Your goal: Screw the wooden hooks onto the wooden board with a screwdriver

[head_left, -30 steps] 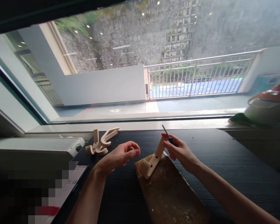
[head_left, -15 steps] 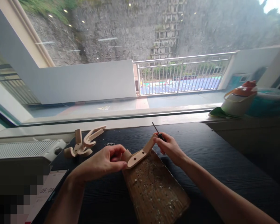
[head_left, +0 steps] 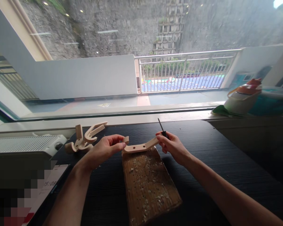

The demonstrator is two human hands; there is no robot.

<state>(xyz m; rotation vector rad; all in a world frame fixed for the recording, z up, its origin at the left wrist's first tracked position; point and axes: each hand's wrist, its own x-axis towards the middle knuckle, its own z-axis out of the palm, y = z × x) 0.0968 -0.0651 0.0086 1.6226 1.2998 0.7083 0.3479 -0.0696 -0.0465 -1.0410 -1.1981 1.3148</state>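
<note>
A pale wooden hook (head_left: pixel 139 147) with two dark screw holes spans between my hands, over the far end of a worn wooden board (head_left: pixel 150 185). My left hand (head_left: pixel 108 147) pinches its curved left end between thumb and fingers. At the other end, my right hand (head_left: pixel 173 144) grips the straight arm of the hook. That same hand also keeps a screwdriver (head_left: pixel 162 127) with a dark handle, its thin shaft pointing up and away. The board is pitted with small holes and pale chips.
Several similar wooden hooks (head_left: pixel 84 138) lie in a pile at the table's far left. A phone or tablet (head_left: pixel 49 185) showing a clock is at the left edge, beside a white radiator (head_left: pixel 30 145). On the right sill stands a white container (head_left: pixel 240 102) with an orange top.
Both hands have raised and levelled the wooden hook, moving it slightly away from me. The board now appears turned straighter. The screwdriver stays in my right hand.
</note>
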